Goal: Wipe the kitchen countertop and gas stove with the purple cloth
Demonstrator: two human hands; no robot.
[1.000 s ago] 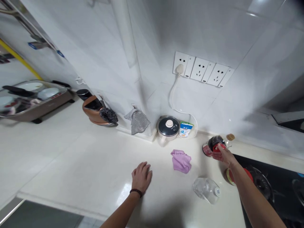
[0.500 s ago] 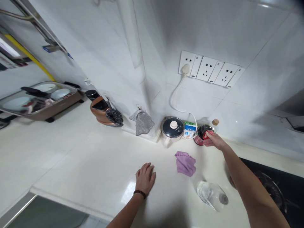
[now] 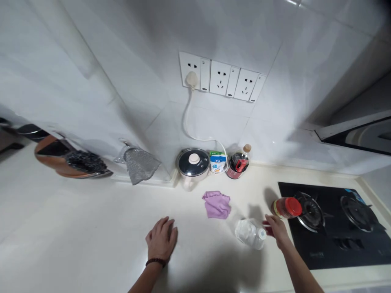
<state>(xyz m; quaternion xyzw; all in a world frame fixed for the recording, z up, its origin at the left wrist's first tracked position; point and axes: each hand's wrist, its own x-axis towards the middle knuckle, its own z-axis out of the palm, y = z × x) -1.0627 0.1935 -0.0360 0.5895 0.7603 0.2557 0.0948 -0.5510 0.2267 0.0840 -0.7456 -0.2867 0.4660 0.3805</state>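
My left hand (image 3: pixel 161 239), with a dark bead bracelet at the wrist, rests palm down on the pale counter, fingers stretched out and holding nothing. My right hand (image 3: pixel 276 231) is beside the capped end of a clear plastic bottle (image 3: pixel 248 234), its fingers apart and nothing visible in its grip. Just beyond that hand stands a red-lidded jar (image 3: pixel 287 207) with reddish contents. A folded purple cloth (image 3: pixel 216 204) lies between my hands, farther back. Against the wall is a dark bottle (image 3: pixel 235 166) with a red handle-like part.
A small electric pot (image 3: pixel 193 165) with a glass lid stands by the wall, near a blue-and-white packet (image 3: pixel 218 163). Its cord runs to the sockets (image 3: pixel 222 79). A black gas stove (image 3: pixel 336 244) is on the right. A silver mesh cloth (image 3: pixel 140 165) hangs at the wall corner.
My right hand has let go of the dark bottle by the wall and come back toward the clear bottle. The view has turned right, showing the jar and stove. My left hand stays on the counter.
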